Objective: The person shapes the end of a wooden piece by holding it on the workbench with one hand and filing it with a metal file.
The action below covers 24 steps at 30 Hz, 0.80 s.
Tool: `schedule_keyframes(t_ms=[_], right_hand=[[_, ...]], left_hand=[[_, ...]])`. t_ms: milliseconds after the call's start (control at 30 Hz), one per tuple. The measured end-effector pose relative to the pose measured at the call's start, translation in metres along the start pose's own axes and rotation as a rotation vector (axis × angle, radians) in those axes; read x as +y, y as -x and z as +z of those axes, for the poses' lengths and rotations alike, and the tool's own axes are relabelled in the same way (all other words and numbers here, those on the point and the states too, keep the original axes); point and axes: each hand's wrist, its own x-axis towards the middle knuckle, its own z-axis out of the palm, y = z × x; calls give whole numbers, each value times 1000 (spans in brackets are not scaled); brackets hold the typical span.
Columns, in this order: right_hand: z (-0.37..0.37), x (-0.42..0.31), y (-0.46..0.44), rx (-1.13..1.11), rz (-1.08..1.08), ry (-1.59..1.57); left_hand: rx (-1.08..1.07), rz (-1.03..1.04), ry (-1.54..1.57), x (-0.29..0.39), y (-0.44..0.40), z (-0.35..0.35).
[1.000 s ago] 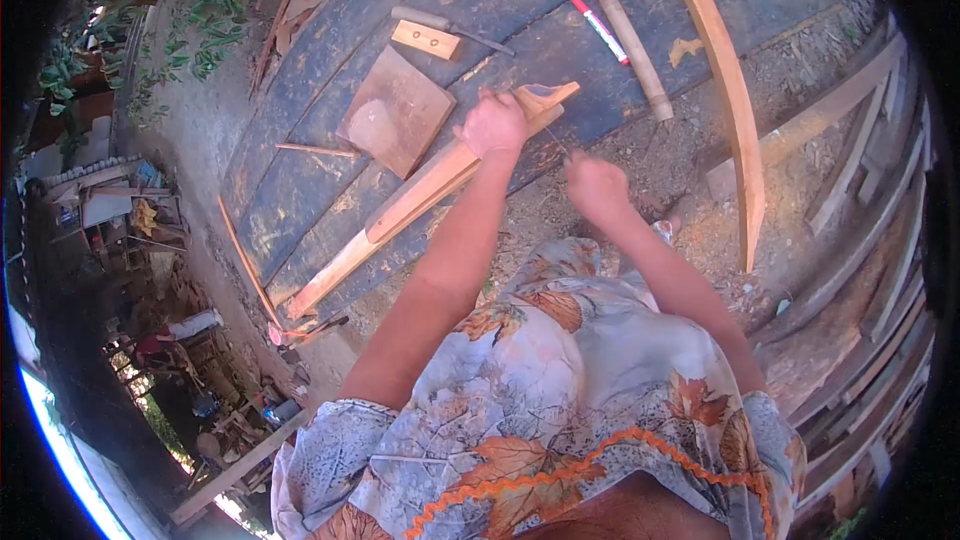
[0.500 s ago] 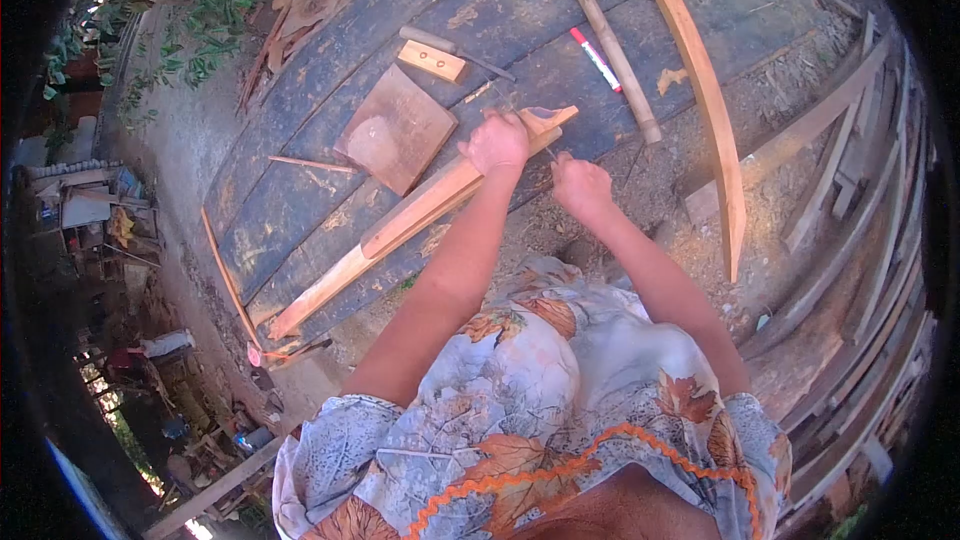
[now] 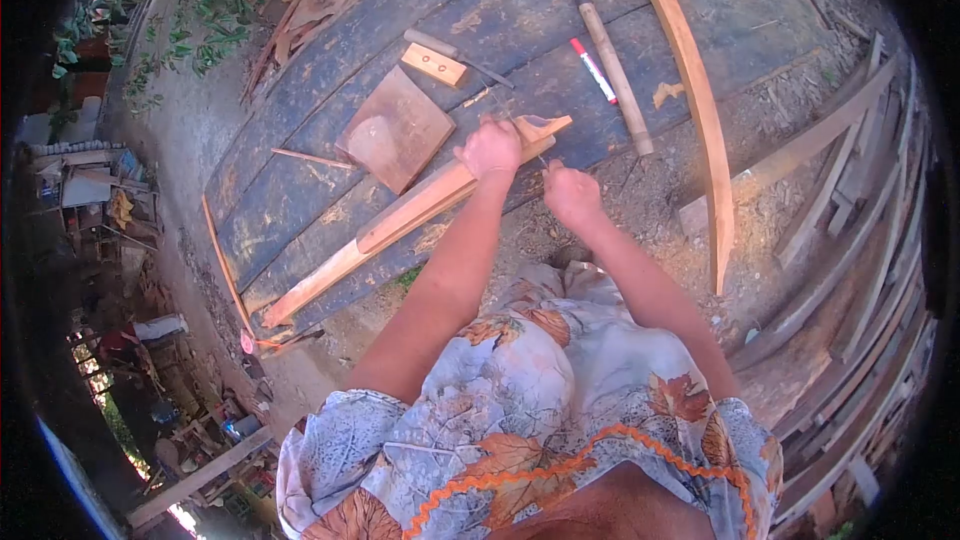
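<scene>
A long pale wooden beam (image 3: 425, 198) lies slantwise before me, carved to a curved point at its far right end, with a second strip of wood alongside it. My left hand (image 3: 490, 148) is closed over the beam close to that carved end. Just right of it, my right hand (image 3: 572, 192) makes a fist, and a thin metal piece pokes from it toward the wood; its kind is hidden. Faint thin lines show above my left hand, too fine to make out. Beyond lie a brown square board (image 3: 396, 130) and a small wooden block (image 3: 433, 62) with two holes.
Dark weathered planks (image 3: 300, 190) form the work surface. A red-capped marker (image 3: 594, 70), a long-bladed tool with a wooden handle (image 3: 615, 75) and a curved wooden piece (image 3: 700, 100) lie right. A slim tool (image 3: 455, 55) is behind the block. Stacked timber (image 3: 850, 340) fills the right side.
Both hands have shifted slightly left in view, along with the beam's carved end. The camera view has also turned a little. Both hands stay closed.
</scene>
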Motion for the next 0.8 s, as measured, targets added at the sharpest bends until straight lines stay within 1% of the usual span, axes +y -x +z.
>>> schedule_keyframes(t_ms=[100, 267, 367, 467, 700, 800], right_hand=[[-2, 5, 7, 27, -23, -18], [-5, 30, 51, -55, -1, -14], [-2, 39, 63, -51, 17, -1], [-6, 39, 65, -67, -6, -45], [2, 44, 62, -52, 3, -18], [-9, 35, 57, -68, 28, -11]], left_hand=[[0, -17, -3, 2, 2, -2], [42, -13, -64, 5, 4, 0], [52, -20, -58, 6, 4, 2], [53, -19, -71, 4, 4, 4], [65, -9, -59, 4, 3, 4], [43, -3, -52, 6, 1, 3]])
